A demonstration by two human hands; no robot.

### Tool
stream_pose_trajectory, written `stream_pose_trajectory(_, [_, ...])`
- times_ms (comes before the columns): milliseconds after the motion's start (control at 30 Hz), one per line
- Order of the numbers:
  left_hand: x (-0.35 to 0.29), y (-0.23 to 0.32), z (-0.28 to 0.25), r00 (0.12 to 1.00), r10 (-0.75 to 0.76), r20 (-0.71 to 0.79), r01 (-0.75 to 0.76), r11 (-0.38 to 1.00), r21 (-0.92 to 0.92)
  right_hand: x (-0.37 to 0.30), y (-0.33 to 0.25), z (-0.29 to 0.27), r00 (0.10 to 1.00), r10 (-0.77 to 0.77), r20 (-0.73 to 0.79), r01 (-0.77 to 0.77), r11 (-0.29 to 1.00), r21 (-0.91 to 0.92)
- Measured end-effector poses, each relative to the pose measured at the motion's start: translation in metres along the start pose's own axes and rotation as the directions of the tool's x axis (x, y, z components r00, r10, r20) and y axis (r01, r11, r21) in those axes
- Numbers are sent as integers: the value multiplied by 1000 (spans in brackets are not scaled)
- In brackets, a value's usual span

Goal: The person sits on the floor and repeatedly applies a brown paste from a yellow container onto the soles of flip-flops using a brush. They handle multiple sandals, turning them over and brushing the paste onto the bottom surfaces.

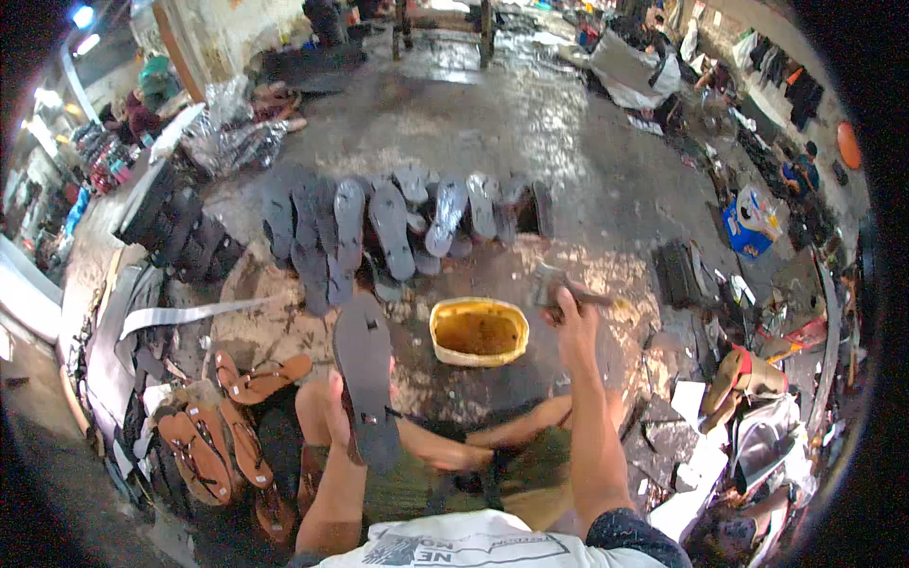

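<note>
My left hand (335,409) grips a dark grey sandal sole (365,355) by its edge, upright with its flat face toward me. Small strap holes show in the sole. Raised to the right, my right hand (574,327) is closed around a brush (559,286), which is slightly blurred. Between the two hands stands a cut-open pale tub (437,348) holding yellow-brown liquid, its inner wall coated with it. The brush is apart from both the tub and the sole. My crossed legs lie below the tub.
Several grey soles (388,227) are spread on the floor beyond the tub. Finished-looking brown sandals (196,452) are piled at my lower left. Black straps or soles (175,227) lie far left. Scraps, a blue package (748,227) and a tan shoe-like item (748,379) clutter the right.
</note>
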State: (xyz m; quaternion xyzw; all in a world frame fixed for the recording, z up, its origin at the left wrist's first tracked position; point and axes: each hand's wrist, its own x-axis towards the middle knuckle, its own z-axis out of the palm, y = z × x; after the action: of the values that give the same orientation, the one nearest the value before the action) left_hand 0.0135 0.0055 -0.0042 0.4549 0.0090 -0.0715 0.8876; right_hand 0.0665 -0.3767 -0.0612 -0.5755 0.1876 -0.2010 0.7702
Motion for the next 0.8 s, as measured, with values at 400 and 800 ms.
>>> stream_pose_trajectory(400, [-2,-10,-25,988,75,-137,-101,975,-197,18,106,57,724,7,690,690,4,-724])
stream_pose_trajectory(800, [24,-31,-6,977,-175,123,213,851,-479,-9,-90,-76,980,-45,192,188,-79,-979])
